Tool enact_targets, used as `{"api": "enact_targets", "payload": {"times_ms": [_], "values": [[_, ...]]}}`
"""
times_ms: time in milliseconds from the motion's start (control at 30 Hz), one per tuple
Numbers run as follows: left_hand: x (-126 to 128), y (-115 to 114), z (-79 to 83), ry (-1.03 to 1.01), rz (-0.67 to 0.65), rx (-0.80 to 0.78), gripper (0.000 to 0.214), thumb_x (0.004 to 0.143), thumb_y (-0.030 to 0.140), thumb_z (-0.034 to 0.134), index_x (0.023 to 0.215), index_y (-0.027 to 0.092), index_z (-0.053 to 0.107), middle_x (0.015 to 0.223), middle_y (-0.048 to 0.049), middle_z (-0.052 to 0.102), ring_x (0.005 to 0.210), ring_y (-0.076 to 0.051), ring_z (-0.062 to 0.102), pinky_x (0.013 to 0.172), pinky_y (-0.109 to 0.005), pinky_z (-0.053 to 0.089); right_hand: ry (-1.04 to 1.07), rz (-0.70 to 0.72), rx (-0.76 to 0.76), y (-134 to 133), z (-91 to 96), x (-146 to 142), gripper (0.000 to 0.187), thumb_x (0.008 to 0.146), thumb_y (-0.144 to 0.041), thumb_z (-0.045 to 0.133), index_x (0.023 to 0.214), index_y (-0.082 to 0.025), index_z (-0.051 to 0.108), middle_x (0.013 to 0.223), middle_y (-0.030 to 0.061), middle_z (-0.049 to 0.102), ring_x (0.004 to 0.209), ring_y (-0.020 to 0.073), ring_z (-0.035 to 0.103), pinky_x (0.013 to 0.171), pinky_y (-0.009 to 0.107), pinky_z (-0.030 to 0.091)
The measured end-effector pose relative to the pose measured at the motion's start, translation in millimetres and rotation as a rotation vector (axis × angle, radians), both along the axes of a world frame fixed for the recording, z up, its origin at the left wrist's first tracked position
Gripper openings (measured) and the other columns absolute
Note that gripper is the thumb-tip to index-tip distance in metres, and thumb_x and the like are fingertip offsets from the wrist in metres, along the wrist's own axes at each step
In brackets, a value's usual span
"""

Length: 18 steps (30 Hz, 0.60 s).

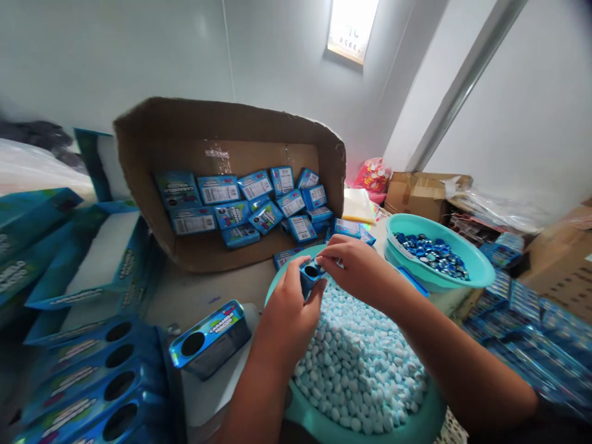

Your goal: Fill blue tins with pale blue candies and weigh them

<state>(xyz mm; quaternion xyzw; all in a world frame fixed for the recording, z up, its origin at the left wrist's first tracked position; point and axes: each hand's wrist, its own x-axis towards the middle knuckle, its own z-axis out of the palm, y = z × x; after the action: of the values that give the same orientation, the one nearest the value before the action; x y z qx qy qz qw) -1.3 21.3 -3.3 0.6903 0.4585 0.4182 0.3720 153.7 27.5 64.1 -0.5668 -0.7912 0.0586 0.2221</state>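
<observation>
My left hand (pixel 293 296) is wrapped round a small blue candy tin (pixel 311 271) with a dark round hole in its top. The thumb and fingers of my right hand (pixel 345 256) are pinched together at the tin's far edge. Whatever lies between those fingertips is too small to make out. Both hands are above a turquoise basin (pixel 296 401) heaped with pale blue and white candies (pixel 361 364). Left of my forearm, another blue tin (pixel 210 339) with an open round hole lies on a white surface (pixel 222 394).
A cardboard box (pixel 231 123) on its side holds several blue packs (pixel 266 216). At right, a second turquoise basin (pixel 481 271) contains shiny blue round pieces (pixel 432 253). Blue tins with holes (pixel 92 376) line the lower left; stacked blue packs (pixel 531 333) are at right.
</observation>
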Motion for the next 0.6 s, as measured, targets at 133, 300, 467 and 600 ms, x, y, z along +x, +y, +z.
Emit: {"api": "enact_targets", "payload": {"times_ms": [133, 300, 467, 600], "values": [[-0.7, -1.8, 2.3, -0.003, -0.027, 0.014, 0.038, 0.094, 0.036, 0.056, 0.130, 0.024, 0.050, 0.126, -0.0091, 0.063, 0.116, -0.026, 0.059, 0.097, -0.041, 0.046, 0.067, 0.064, 0.019, -2.6, -1.4, -3.4, 0.021, 0.095, -0.012, 0.060, 0.080, -0.017, 0.075, 0.083, 0.0013, 0.062, 0.075, 0.0112, 0.056, 0.069, 0.026, 0.040], [-1.9, -3.9, 6.1, -0.021, -0.032, 0.009, 0.037, 0.095, 0.038, 0.055, 0.129, 0.024, 0.049, 0.127, -0.0081, 0.062, 0.117, -0.025, 0.058, 0.097, -0.039, 0.046, 0.138, 0.094, 0.051, 0.4, -6.3, -6.8, 0.021, 0.094, -0.015, 0.063, 0.076, -0.017, 0.073, 0.082, 0.0010, 0.062, 0.073, 0.0116, 0.057, 0.069, 0.027, 0.041], [-3.3, -5.4, 7.3, -0.042, -0.044, 0.012, 0.036, 0.097, 0.039, 0.051, 0.129, 0.024, 0.049, 0.126, -0.0083, 0.062, 0.116, -0.025, 0.058, 0.096, -0.039, 0.046, 0.184, 0.122, 0.090, 1.1, -11.6, -10.0, 0.019, 0.094, -0.014, 0.062, 0.079, -0.018, 0.073, 0.083, 0.0012, 0.063, 0.073, 0.0120, 0.058, 0.069, 0.027, 0.043], [-4.2, -7.5, 9.0, -0.025, -0.035, -0.006, 0.035, 0.097, 0.039, 0.050, 0.129, 0.024, 0.050, 0.126, -0.0085, 0.062, 0.116, -0.026, 0.058, 0.095, -0.039, 0.046, 0.212, 0.163, 0.116, 1.0, -13.4, -10.6, 0.017, 0.094, -0.016, 0.061, 0.081, -0.018, 0.072, 0.084, 0.0016, 0.063, 0.074, 0.0126, 0.059, 0.068, 0.027, 0.044]]}}
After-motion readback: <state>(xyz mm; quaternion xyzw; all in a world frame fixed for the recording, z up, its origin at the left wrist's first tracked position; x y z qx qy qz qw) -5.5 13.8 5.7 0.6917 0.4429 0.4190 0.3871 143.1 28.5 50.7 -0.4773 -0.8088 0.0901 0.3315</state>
